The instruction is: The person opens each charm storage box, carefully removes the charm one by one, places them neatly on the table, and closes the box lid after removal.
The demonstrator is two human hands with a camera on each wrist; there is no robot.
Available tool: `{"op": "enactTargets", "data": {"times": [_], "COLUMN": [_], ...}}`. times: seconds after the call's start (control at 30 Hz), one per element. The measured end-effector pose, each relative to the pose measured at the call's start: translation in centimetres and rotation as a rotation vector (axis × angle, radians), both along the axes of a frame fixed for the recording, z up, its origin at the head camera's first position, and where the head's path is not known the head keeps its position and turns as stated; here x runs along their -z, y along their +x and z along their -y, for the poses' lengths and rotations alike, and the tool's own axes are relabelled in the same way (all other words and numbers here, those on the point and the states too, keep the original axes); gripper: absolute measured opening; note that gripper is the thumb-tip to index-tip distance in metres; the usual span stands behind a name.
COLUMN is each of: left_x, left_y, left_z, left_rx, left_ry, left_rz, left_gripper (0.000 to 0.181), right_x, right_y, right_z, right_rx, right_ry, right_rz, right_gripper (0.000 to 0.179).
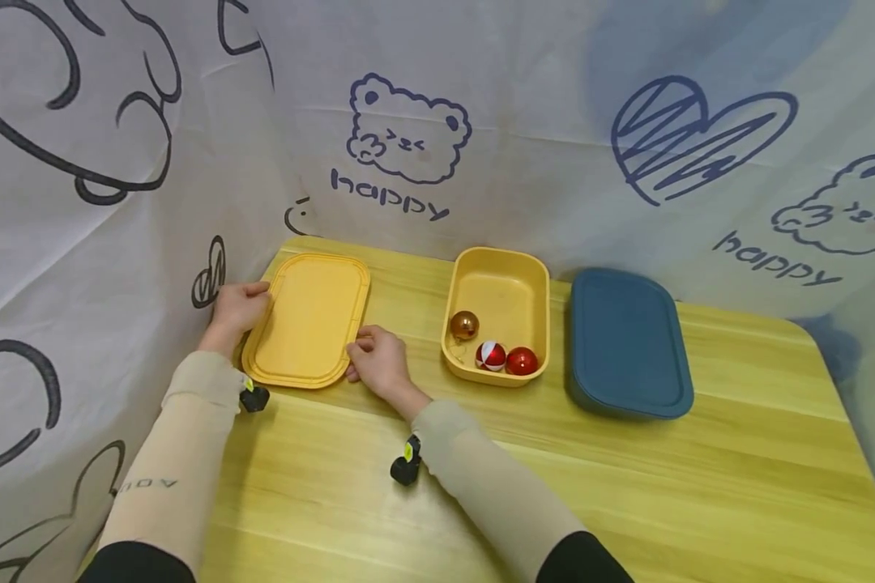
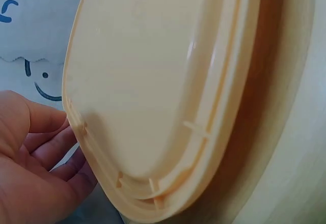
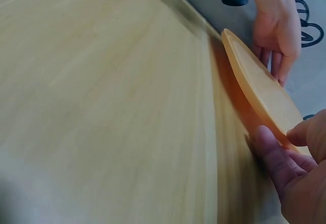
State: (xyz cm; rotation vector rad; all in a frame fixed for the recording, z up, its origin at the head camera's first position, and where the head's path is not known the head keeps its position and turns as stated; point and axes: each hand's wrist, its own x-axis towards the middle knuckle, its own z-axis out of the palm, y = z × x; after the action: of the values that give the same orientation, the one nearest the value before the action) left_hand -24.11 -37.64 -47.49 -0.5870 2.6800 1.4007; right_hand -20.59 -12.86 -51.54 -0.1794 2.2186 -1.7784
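Observation:
A yellow plastic lid [image 1: 309, 320] with a rimmed edge lies between the two hands at the table's left. My left hand [image 1: 241, 312] pinches its left edge, thumb on top and fingers beneath, as the left wrist view of the lid [image 2: 147, 71] shows. On the opposite edge, my right hand [image 1: 381, 362] grips the lid with thumb and fingers. In the right wrist view the lid [image 3: 260, 81] appears held just off the wood, with a shadow under it. To the right stands an uncovered yellow box [image 1: 496, 283] holding a gold ball [image 1: 464, 325], a red-and-white ball [image 1: 491, 356] and a red ball [image 1: 522, 361].
A dark blue lidded box [image 1: 627, 340] stands right of the yellow box. Behind and to the left, a white cloth [image 1: 525, 146] with drawings hangs close to the wooden table [image 1: 758, 453]. Small black cameras [image 1: 406, 463] are strapped at the wrists.

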Motion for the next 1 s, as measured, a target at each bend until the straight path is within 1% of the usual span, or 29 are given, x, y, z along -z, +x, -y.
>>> {"op": "enactTargets", "data": {"times": [0.07, 0.23, 0.37, 0.5, 0.7, 0.87, 1.0], "left_x": [0.1, 0.4, 0.6, 0.8, 0.9, 0.8, 0.8], "left_y": [-0.1, -0.2, -0.4, -0.8, -1.6, -1.6, -1.4], "left_z": [0.0, 0.4, 0.7, 0.9, 0.9, 0.9, 0.9], "left_rx": [0.008, 0.024, 0.030, 0.036, 0.035, 0.028, 0.035], "left_ry": [-0.009, 0.005, 0.019, 0.017, 0.004, 0.011, 0.010], "left_rz": [0.004, 0.020, 0.033, 0.034, 0.030, 0.032, 0.036], "left_gripper": [0.052, 0.054, 0.055, 0.055, 0.056, 0.056, 0.056], "right_x": [0.2, 0.4, 0.4, -0.1, -0.7, -1.1, -1.0], "right_y": [0.0, -0.1, -0.2, -0.3, -0.3, -0.2, -0.2], "right_z": [0.3, 0.9, 1.2, 1.4, 1.6, 1.5, 1.4], "right_rx": [-0.001, -0.011, -0.053, -0.095, -0.105, -0.133, -0.154], "right_ry": [-0.002, -0.011, -0.010, 0.034, 0.078, 0.137, 0.150], "right_rz": [0.000, -0.003, -0.005, -0.012, 0.006, -0.014, -0.021], "right_gripper": [0.034, 0.038, 0.044, 0.049, 0.057, 0.054, 0.054]}}
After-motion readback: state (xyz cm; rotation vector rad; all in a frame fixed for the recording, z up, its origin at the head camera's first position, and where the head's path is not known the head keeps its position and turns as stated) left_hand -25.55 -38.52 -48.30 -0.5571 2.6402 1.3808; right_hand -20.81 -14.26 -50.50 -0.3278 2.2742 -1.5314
